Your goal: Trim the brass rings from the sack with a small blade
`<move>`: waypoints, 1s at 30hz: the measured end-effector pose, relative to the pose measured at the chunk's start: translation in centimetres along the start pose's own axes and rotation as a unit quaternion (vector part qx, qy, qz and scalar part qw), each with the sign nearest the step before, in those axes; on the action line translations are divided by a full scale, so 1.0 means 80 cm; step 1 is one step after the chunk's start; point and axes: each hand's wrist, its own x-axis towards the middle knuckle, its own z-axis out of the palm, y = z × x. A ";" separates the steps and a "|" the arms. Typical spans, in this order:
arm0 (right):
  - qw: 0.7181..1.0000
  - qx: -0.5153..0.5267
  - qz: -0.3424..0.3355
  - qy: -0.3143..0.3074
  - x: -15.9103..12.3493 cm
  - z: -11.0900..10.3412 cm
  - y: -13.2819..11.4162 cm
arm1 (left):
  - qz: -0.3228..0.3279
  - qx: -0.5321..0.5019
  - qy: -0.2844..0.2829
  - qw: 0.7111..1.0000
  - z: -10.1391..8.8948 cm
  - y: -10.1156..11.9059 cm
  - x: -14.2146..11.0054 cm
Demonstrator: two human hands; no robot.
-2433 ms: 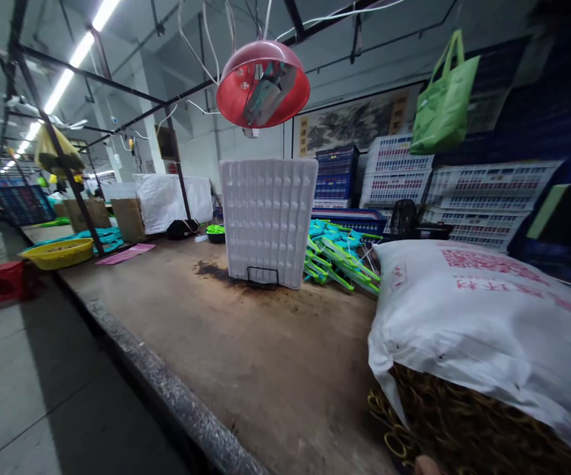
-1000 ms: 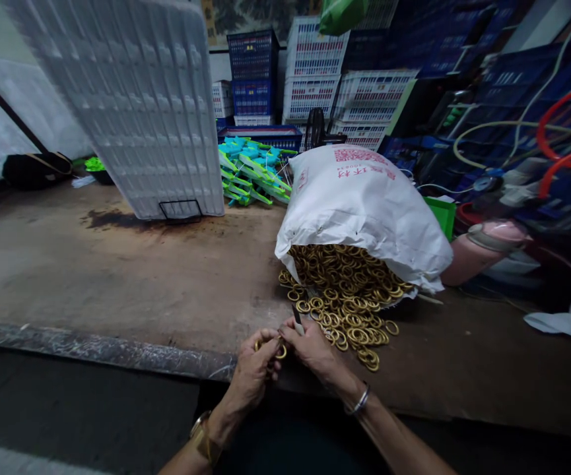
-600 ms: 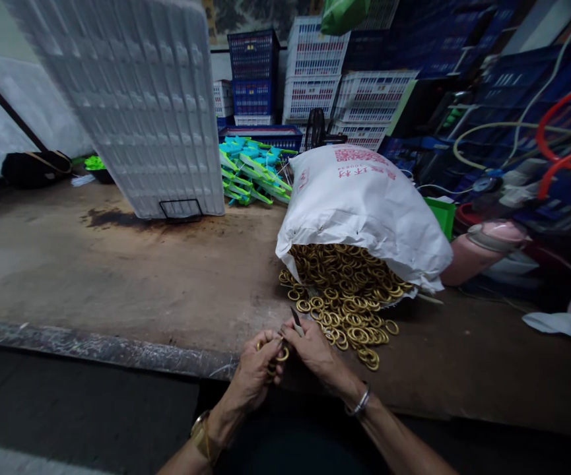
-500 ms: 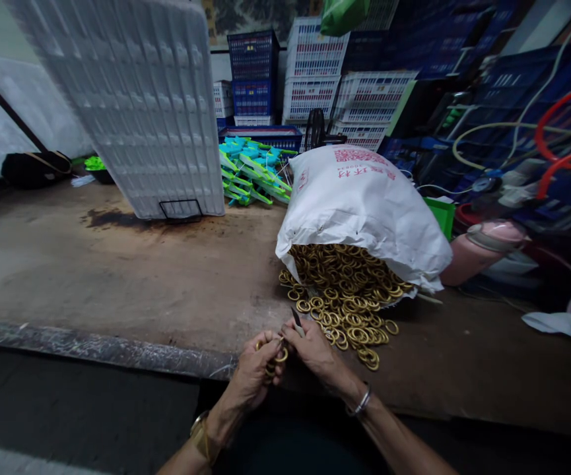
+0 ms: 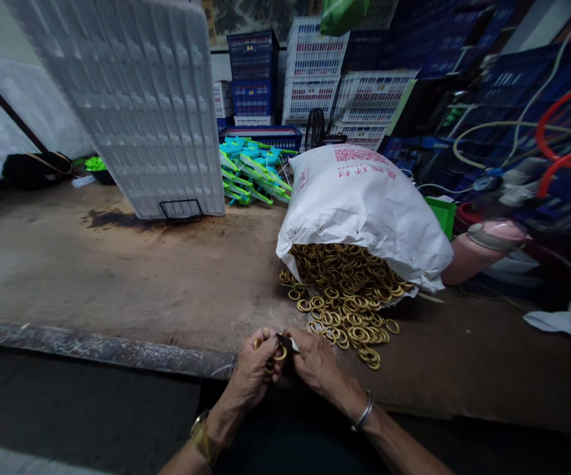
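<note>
My left hand [image 5: 254,364] is closed around several brass-coloured rings [image 5: 280,355] at the front edge of the table. A small knife [image 5: 285,341] with a dark blade is pinched in my right hand [image 5: 319,363], its blade pointing left and meeting the rings at my left fingertips. Whether the blade touches a ring I cannot tell. Just beyond my right hand, loose rings [image 5: 359,333] spill from the mouth of a white woven sack [image 5: 359,198] lying on its side.
The brown table [image 5: 117,284] stretches to the left. A ribbed translucent panel [image 5: 166,119] stands in a black wire holder, beside a pile of green and blue plastic pieces [image 5: 253,168]. A pink bottle [image 5: 483,251] leans right of the sack. Stacked crates [image 5: 315,66] line the back.
My right hand has turned the knife from pointing up and away to pointing left, against the rings in my left hand. My left hand has barely moved.
</note>
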 end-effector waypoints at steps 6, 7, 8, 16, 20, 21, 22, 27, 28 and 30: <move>0.998 -0.060 0.002 -0.003 -0.001 0.000 -0.005 | 0.006 0.008 0.002 1.000 -0.003 -0.003 0.000; 0.998 -0.065 0.003 -0.003 -0.001 -0.001 -0.006 | 0.007 0.009 0.003 1.000 -0.003 -0.003 0.000; 0.997 -0.071 0.005 -0.004 -0.001 -0.001 -0.006 | 0.008 0.009 0.002 1.000 -0.004 -0.004 0.000; 0.990 -0.133 0.037 -0.027 0.001 -0.002 -0.016 | 0.008 -0.013 -0.010 1.000 -0.002 0.002 -0.009; 0.986 -0.147 0.062 -0.038 0.005 -0.012 -0.013 | -0.006 -0.016 -0.064 0.998 -0.004 0.018 -0.045; 0.985 -0.150 0.074 -0.033 0.006 -0.015 -0.010 | -0.014 0.000 -0.086 0.996 -0.007 0.022 -0.056; 0.986 -0.149 0.075 -0.023 0.006 -0.018 -0.006 | -0.031 0.012 -0.101 0.994 -0.012 0.024 -0.066; 0.993 -0.091 0.049 0.058 0.002 -0.022 0.016 | -0.168 0.068 -0.074 0.981 -0.069 0.003 -0.086; 0.993 -0.071 0.047 0.077 -0.001 -0.021 0.021 | -0.199 0.070 -0.062 0.976 -0.084 -0.008 -0.083; 0.992 -0.026 0.044 0.113 -0.008 -0.018 0.030 | -0.240 0.062 -0.016 0.969 -0.111 -0.033 -0.072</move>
